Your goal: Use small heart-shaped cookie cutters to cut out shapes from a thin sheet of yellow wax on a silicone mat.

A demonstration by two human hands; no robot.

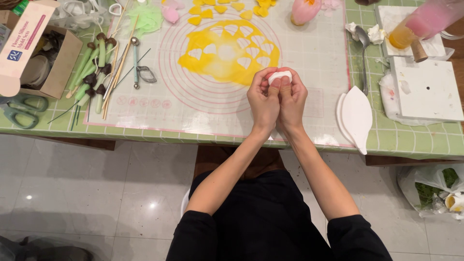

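My left hand (263, 99) and my right hand (292, 99) are pressed together over the near part of a translucent work mat (319, 58). Between their fingertips they pinch a small white lump of clay (280, 76). Just beyond the hands lies a rolled-out yellow clay sheet (227, 50) with several petal-shaped holes cut out of it. Yellow cut petals (220, 9) lie at the mat's far edge.
Green stems with brown tips (94, 72), wooden sticks and a metal cutter (146, 74) lie at left, beside an open cardboard box (34, 48) and green scissors (21, 108). White leaf-shaped moulds (356, 118), a spoon (363, 53), white blocks (425, 89) and a pink bottle (425, 21) are at right.
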